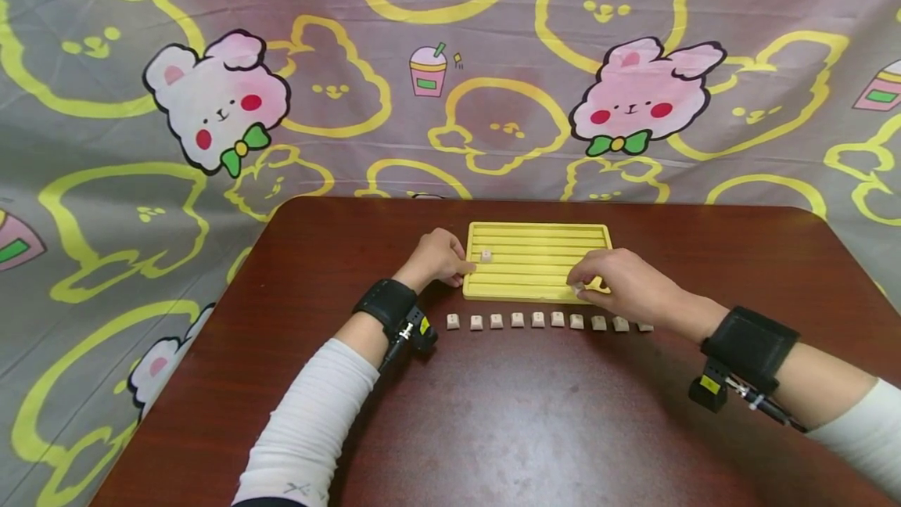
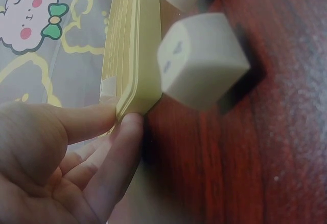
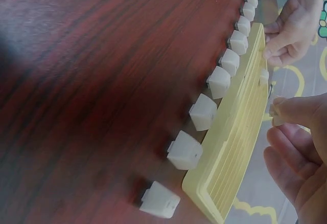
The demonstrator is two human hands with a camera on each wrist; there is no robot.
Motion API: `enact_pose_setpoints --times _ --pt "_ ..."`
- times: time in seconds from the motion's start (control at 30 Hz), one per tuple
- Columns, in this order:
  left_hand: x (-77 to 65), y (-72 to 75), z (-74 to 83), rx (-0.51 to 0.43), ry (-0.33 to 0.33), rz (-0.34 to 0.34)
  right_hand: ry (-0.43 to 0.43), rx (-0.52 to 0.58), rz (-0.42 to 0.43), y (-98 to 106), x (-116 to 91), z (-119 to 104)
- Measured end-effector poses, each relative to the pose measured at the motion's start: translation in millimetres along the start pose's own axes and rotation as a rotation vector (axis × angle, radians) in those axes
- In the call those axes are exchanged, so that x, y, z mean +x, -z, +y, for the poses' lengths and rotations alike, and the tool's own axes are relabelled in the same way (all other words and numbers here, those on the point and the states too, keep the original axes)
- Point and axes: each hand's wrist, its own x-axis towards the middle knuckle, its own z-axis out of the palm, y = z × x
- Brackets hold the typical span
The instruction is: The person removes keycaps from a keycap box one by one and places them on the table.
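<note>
A yellow slotted tray (image 1: 514, 295) lies on the table, its narrow grooves running left to right. My left hand (image 1: 438, 257) grips its left edge, thumb over the rim and fingers at the outer side, as the left wrist view also shows. One pale keycap (image 1: 486, 256) sits in a groove near that end. Over the tray's front right part, my right hand (image 1: 622, 280) pinches another small keycap (image 3: 274, 112) between thumb and fingertips, mostly covered by them. Several more keycaps (image 1: 517, 319) stand in a row along the tray's near side, some with dark printed marks.
The dark reddish-brown table (image 1: 535, 413) reaches back to a patterned cloth (image 1: 493, 45) hanging behind it. In the head view, the right end of the keycap row lies just below my right wrist.
</note>
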Motion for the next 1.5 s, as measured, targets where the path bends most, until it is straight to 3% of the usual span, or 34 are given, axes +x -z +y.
enact_pose_setpoints --times 0.37,0.67,0.83,1.1,1.5 --pt "2.1 1.8 2.5 0.004 0.025 -0.002 -0.069 0.027 0.026 5.0 -16.7 5.5" --pt "0.2 1.0 0.6 0.006 0.007 0.003 -0.032 0.032 0.056 7.0 -31.2 8.5" --pt "1.1 0.9 0.8 0.004 0.008 0.001 -0.056 0.057 0.066 10.0 -38.6 9.3" --pt "5.1 0.2 2.1 0.008 0.018 -0.001 -0.025 0.042 0.136 9.1 -48.8 15.0" --pt "-0.6 0.1 -0.7 -0.016 -0.016 -0.009 -0.067 0.021 0.170 13.5 -63.9 19.8"
